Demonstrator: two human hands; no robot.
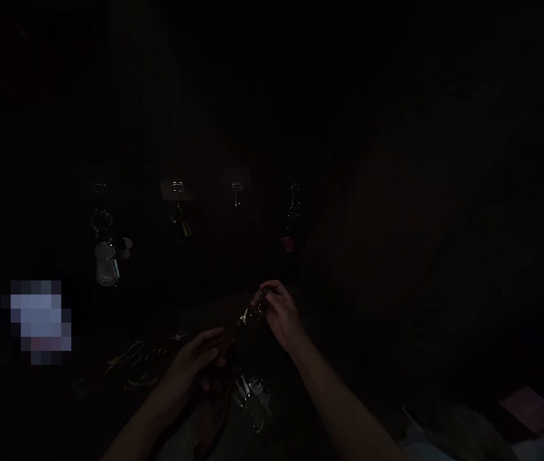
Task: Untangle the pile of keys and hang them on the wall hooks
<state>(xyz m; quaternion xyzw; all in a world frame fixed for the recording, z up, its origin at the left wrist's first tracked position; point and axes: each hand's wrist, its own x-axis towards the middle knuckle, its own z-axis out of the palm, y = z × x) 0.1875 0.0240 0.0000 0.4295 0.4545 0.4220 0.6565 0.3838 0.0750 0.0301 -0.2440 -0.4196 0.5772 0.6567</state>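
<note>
The scene is very dark. A keychain (244, 316) with shiny metal parts stretches between my two hands. My right hand (281, 315) pinches its upper end, where small metal pieces glint. At the lower end, my left hand (195, 362) has its fingers closed around a dark, strap-like part; its exact shape is lost in shadow. Below the hands lies a bunch of keys (252, 394) on a ring. To the left of my left hand is a light looped cord (127, 355), with small reddish spots near it.
On the dark upright surface ahead, a bare hook (237, 192) sits between a hook with keys (182, 224) and one with a pink tag (288, 244). Farther left hangs a pale figure-shaped keychain (107, 262). A pink flat item (531, 410) lies at lower right.
</note>
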